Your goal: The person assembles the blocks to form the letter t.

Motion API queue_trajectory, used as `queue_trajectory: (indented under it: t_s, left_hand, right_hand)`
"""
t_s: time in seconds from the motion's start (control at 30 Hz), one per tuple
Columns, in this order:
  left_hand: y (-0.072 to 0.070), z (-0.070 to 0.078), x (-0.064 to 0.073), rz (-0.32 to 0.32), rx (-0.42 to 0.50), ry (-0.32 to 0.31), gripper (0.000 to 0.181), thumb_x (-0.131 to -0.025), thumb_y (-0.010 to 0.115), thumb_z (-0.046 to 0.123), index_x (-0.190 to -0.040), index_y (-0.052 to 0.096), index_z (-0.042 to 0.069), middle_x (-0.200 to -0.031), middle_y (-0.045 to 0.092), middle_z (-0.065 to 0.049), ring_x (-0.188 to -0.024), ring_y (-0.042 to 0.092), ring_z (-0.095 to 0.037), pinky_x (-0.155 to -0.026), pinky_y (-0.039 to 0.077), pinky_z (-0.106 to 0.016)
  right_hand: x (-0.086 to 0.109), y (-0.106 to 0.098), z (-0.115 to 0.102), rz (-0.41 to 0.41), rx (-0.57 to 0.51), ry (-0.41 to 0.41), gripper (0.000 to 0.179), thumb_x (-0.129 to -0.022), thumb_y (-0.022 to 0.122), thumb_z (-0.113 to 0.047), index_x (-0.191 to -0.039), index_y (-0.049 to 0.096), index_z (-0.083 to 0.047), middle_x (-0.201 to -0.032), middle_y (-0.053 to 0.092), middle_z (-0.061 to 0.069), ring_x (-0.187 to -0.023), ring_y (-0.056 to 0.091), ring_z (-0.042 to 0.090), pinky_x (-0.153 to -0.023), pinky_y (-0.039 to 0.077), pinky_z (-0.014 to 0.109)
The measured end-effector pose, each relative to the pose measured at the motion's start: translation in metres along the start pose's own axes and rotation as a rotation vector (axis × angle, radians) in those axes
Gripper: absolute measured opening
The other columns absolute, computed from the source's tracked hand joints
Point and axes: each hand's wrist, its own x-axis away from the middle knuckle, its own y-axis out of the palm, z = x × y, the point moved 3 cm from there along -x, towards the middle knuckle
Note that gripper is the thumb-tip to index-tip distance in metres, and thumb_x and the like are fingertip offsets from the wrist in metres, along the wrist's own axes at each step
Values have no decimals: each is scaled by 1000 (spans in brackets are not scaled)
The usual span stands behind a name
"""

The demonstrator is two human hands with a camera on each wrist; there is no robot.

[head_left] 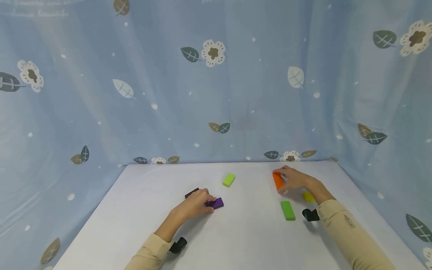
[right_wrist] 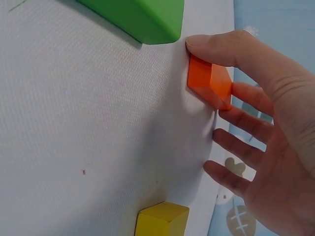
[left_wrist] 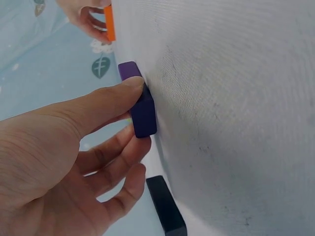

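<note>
My left hand (head_left: 193,205) pinches a purple block (head_left: 217,203) low over the white table. In the left wrist view the thumb lies across one face of that purple block (left_wrist: 144,117), with fingers behind it and the others loosely bent. Beyond the left hand's knuckles is a dark block (head_left: 191,192), partly hidden in the head view. At the right, my right hand (head_left: 293,178) holds an orange block (head_left: 277,182) by its ends. The right wrist view has the thumb at one end of the orange block (right_wrist: 201,73) and fingertips at the other.
A light green block (head_left: 229,180) lies toward the table's back, between the hands. Nearer on the right are a green block (head_left: 288,210) and a yellow block (head_left: 308,197), the latter partly behind the right wrist. Patterned blue curtain (head_left: 236,82) surrounds the white table (head_left: 246,240).
</note>
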Motion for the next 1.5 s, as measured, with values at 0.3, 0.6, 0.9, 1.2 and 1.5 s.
queue_trajectory:
  t_s: [0.3,0.6,0.9,1.2,1.5]
  left_hand:
    - [0,0,-7,-3,-32,-5,38,-83,78,21,-118,72,7,-94,65,-3,-75,44,-6,-66,38,-19]
    - [-1,0,-10,-7,-11,-29,38,-83,78,18,-118,71,5,-91,64,-4,-74,43,-7,-65,37,-20]
    - [-2,0,-10,-19,-9,-39,39,-84,78,21,-120,71,7,-94,64,-2,-76,44,-7,-66,38,-19]
    - [-1,-2,-4,-3,-28,-24,39,-83,78,21,-119,71,7,-92,65,-3,-73,43,-6,-64,37,-19]
    - [2,-3,-2,-16,-22,-34,40,-85,77,22,-121,70,7,-94,64,-3,-75,43,-6,-65,37,-18]
  right_hand:
    - [1,-4,5,8,2,-1,86,-73,84,-36,-145,46,-7,-139,43,26,-122,46,43,-101,40,64]
    - [0,-5,8,43,-5,-27,86,-75,83,-37,-145,45,-3,-135,46,26,-119,49,41,-102,41,61]
    - [2,-6,-1,77,-15,-11,85,-75,82,-39,-144,46,-1,-130,49,23,-113,51,35,-99,44,58]
    - [5,-2,-18,97,-22,-24,84,-76,81,-40,-144,48,-4,-135,48,22,-118,49,37,-100,44,59]
    - [6,1,-34,93,26,-28,83,-75,81,-41,-142,49,-3,-132,50,23,-115,51,37,-98,46,57]
